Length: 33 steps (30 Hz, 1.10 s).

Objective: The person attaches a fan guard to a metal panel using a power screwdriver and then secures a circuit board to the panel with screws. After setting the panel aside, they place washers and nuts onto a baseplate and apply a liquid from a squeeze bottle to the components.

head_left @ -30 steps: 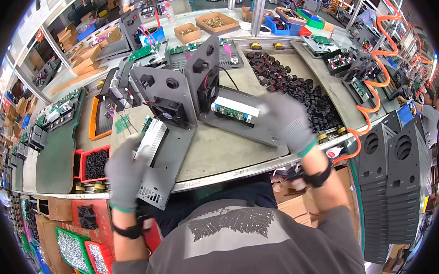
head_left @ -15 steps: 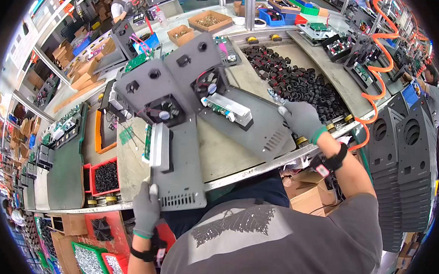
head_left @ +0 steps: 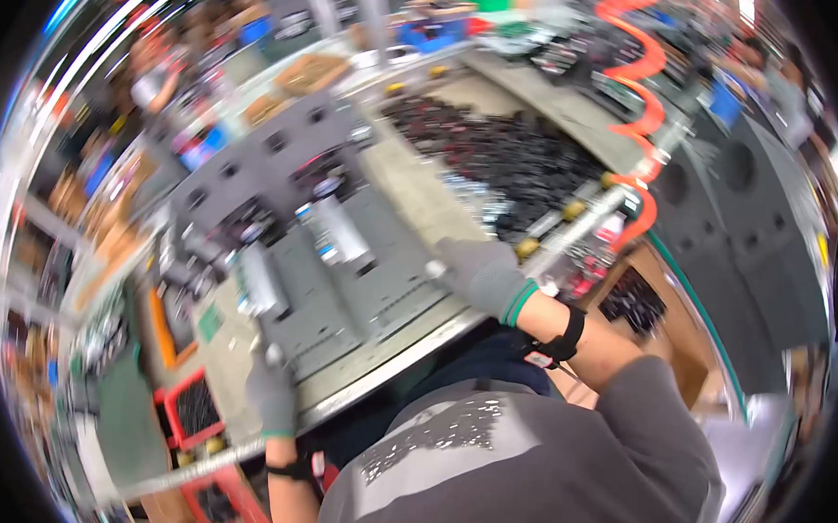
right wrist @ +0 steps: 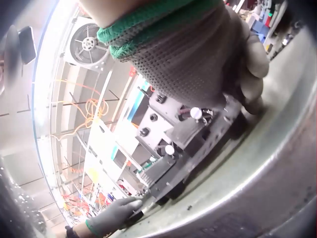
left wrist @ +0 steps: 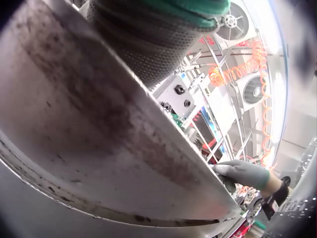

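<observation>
Two dark grey L-shaped metal chassis lie side by side on the bench, their upright plates at the far end. On the left chassis (head_left: 313, 336) is a silver heat sink (head_left: 264, 283); the right chassis (head_left: 405, 261) carries another heat sink (head_left: 345, 235). Both hands wear grey gloves with green cuffs. My left hand (head_left: 271, 395) grips the near left edge of the left chassis, its thumb showing on top. At the outer edge of the right chassis my right hand (head_left: 479, 275) holds on, fingers (right wrist: 254, 64) curled in the right wrist view.
Black parts (head_left: 517, 163) fill a recess at the back right. A red bin (head_left: 193, 409) stands left of the chassis. Grey panels (head_left: 739, 210) are stacked at the right, near a coiled orange hose (head_left: 655, 113). The bench's metal edge (head_left: 386, 368) runs in front.
The two chassis, earlier splayed apart at an angle, now lie nearly parallel and close together. My right hand has come inward with the right chassis. The head view has swung and blurred.
</observation>
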### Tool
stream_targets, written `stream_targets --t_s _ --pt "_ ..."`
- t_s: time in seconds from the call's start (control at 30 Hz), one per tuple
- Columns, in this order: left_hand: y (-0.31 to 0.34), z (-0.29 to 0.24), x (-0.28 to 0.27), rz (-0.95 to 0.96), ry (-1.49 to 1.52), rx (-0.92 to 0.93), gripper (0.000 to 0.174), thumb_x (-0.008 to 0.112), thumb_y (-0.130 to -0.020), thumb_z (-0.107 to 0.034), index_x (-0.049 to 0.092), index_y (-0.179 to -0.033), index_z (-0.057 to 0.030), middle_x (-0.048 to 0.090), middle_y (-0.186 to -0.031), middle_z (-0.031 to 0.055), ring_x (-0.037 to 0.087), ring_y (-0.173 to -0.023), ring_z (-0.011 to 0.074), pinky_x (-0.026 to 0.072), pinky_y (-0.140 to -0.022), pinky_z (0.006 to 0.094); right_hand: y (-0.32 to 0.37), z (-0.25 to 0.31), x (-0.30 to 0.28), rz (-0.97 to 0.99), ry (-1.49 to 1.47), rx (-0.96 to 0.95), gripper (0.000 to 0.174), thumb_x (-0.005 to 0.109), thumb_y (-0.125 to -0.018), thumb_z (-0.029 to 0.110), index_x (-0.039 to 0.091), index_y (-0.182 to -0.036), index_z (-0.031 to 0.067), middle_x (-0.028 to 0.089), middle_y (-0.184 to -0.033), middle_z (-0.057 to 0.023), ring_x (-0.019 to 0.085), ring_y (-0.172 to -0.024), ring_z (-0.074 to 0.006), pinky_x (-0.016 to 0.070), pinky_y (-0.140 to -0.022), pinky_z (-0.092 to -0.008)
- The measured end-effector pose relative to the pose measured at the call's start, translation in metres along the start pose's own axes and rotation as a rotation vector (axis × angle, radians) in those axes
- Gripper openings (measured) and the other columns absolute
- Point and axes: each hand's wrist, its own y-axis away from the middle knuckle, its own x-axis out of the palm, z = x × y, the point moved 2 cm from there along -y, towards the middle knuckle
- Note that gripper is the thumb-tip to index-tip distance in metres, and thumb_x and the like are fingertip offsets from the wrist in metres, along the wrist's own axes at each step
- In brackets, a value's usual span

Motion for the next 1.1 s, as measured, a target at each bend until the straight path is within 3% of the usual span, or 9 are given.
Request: stream_targets --t_s 0.2,0.33,0.43,0.53,0.57,0.63,0.73,0.97,1.1 --pt "0.007 -0.004 -0.002 -0.064 -0.052 0.019 0.044 0.04 -0.104 -0.04 0.056 -0.132 -0.0098 0.07 -0.09 0.0249 0.066 -0.082 0.0448 0.0488 -0.069 0.0519 0.114 -0.077 -0.095 0.683 -0.348 0.26 0.042 0.055 -0.095 0.043 0.066 -0.091 0.0026 0.069 -0.081 -0.0123 0.07 -0.083 -0.0262 0.0533 -0.074 -0.0407" --pt "0.006 -0.004 -0.002 -0.036 -0.023 0.02 0.044 0.04 -0.105 -0.04 0.056 -0.131 -0.0084 0.07 -0.099 0.0242 0.066 -0.088 0.0452 0.0496 -0.072 0.0512 0.156 -0.173 -0.112 0.297 -0.274 1.045 0.038 0.066 -0.087 0.036 0.065 -0.1 0.0003 0.07 -0.087 -0.0145 0.069 -0.089 -0.0292 0.0539 -0.08 -0.0387" --pt "0.004 0.009 0.011 -0.12 -0.021 0.065 0.045 0.04 -0.105 -0.04 0.057 -0.13 -0.0075 0.07 -0.102 0.0243 0.065 -0.089 0.0456 0.0494 -0.073 0.0514 0.156 -0.273 -0.051 -0.436 -0.114 0.75 0.05 0.073 -0.08 0.034 0.062 -0.119 0.0035 0.071 -0.098 -0.0183 0.068 -0.099 -0.0339 0.0528 -0.087 -0.0413" --pt "0.004 0.014 0.008 -0.073 -0.101 0.025 0.047 0.042 -0.104 -0.041 0.056 -0.134 -0.0076 0.07 -0.089 0.023 0.065 -0.081 0.0462 0.0492 -0.069 0.0529 0.118 -0.339 -0.007 -0.334 -0.214 0.747 0.069 0.077 -0.074 0.038 0.055 -0.133 0.0099 0.06 -0.13 -0.0238 0.061 -0.115 -0.0385 0.0477 -0.1 -0.0436" --pt "0.008 -0.006 -0.006 -0.028 -0.038 -0.026 0.046 0.043 -0.104 -0.037 0.057 -0.132 -0.0038 0.07 -0.095 0.025 0.066 -0.085 0.0456 0.0496 -0.072 0.0511 0.11 -0.445 0.075 -0.68 -0.291 0.562 0.065 0.076 -0.076 0.037 0.056 -0.132 0.0106 0.066 -0.12 -0.0233 0.061 -0.113 -0.0402 0.048 -0.098 -0.046" --pt "0.006 0.013 0.011 -0.177 0.08 0.121 0.043 0.044 -0.104 -0.034 0.059 -0.13 -0.0039 0.071 -0.093 0.0242 0.067 -0.082 0.0429 0.0496 -0.07 0.0496 0.106 -0.338 0.006 -0.557 -0.428 0.823 0.054 0.076 -0.08 0.031 0.058 -0.125 0.0095 0.07 -0.096 -0.0143 0.068 -0.085 -0.0247 0.054 -0.074 -0.0382" --pt "0.017 -0.024 -0.022 -0.07 -0.009 0.039 0.037 0.055 -0.095 -0.033 0.066 -0.122 -0.0085 0.069 -0.076 0.0169 0.066 -0.07 0.0362 0.0487 -0.065 0.049 0.123 -0.359 0.004 -0.69 -0.741 0.702 0.031 0.066 -0.089 0.01 0.054 -0.118 0.007 0.067 -0.089 -0.0075 0.063 -0.061 -0.0147 0.0514 -0.052 -0.029" --pt "0.011 -0.015 -0.007 0.012 0.044 -0.061 0.042 0.045 -0.103 -0.035 0.058 -0.132 -0.0078 0.07 -0.088 0.0235 0.067 -0.078 0.0416 0.0501 -0.067 0.0505 0.158 -0.147 -0.171 -0.794 -0.851 0.339 0.041 0.063 -0.096 0.031 0.051 -0.122 0.0028 0.066 -0.107 -0.0112 0.069 -0.082 -0.0171 0.0566 -0.068 -0.0275" --pt "0.014 0.009 0.01 -0.165 0.018 0.049 0.04 0.053 -0.099 -0.031 0.06 -0.13 -0.0074 0.068 -0.08 0.0219 0.065 -0.071 0.0415 0.0475 -0.063 0.0501 0.108 -0.076 -0.193 -0.419 -0.881 0.027 0.059 0.072 -0.085 0.04 0.052 -0.122 -0.0015 0.066 -0.103 -0.0101 0.065 -0.089 -0.0172 0.0514 -0.08 -0.0313"
